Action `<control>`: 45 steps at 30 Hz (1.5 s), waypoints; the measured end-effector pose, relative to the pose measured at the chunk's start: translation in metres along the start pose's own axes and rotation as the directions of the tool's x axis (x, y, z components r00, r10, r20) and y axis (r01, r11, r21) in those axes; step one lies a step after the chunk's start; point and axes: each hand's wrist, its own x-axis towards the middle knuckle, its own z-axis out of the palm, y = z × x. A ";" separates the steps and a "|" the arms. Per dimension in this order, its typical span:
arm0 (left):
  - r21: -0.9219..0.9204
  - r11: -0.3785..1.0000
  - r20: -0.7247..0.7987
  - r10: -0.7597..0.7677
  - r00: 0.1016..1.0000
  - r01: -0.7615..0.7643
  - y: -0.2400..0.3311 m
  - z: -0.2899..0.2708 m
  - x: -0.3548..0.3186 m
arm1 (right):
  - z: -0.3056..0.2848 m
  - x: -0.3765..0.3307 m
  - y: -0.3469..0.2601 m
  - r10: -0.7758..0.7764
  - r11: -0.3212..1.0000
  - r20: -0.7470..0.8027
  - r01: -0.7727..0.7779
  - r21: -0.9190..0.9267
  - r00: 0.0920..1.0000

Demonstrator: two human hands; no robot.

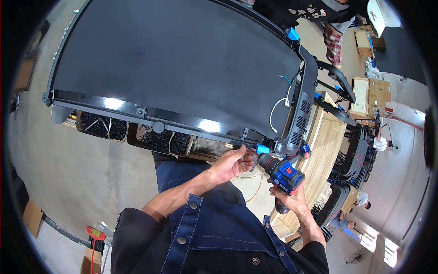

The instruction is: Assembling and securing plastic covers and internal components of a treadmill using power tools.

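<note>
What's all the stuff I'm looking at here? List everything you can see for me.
Treadmill deck: one, black, large, filling the upper middle.
Loose wires: a few, white and green, near the deck's right end.
Screw bins: several, holding dark screws, under the deck's near edge.
Wooden table: one, light wood, right of the deck.
Stacked frames: many, black, far right.
Cardboard boxes: several, brown, upper right.
Broom: one, red, lower left.
Cordless drill: one, blue and black, in the right hand.
Left hand: at the drill's tip.
Right hand: gripping the drill.
</note>
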 end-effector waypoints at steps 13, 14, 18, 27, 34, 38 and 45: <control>0.241 0.969 -0.010 -0.054 0.998 0.055 -0.004 0.004 0.009 | -0.020 0.055 -0.013 -0.092 0.903 0.115 0.132 -0.409 0.989; 0.239 0.970 -0.013 -0.044 0.999 0.046 -0.004 0.003 0.010 | -0.022 0.058 -0.012 -0.088 0.902 0.119 0.130 -0.413 0.989; 0.231 0.972 -0.029 -0.025 0.999 0.031 -0.002 0.002 0.013 | -0.027 0.068 -0.016 -0.105 0.835 0.187 0.188 -0.517 0.977; 0.214 0.977 -0.022 -0.003 1.000 0.008 -0.002 -0.003 0.015 | -0.025 0.076 -0.024 -0.106 0.820 0.233 0.218 -0.530 0.967; 0.227 0.974 -0.018 -0.001 1.000 0.005 -0.001 -0.004 0.015 | -0.027 0.078 -0.015 -0.096 0.812 0.235 0.213 -0.543 0.967; 0.371 0.929 -0.081 0.052 0.995 -0.018 0.002 0.001 0.008 | -0.025 0.080 -0.025 -0.141 0.785 0.245 0.259 -0.563 0.959; 0.647 -0.549 0.748 0.593 0.300 -0.529 0.024 0.108 0.005 | -0.023 0.077 -0.051 -0.092 0.696 0.328 0.296 -0.654 0.940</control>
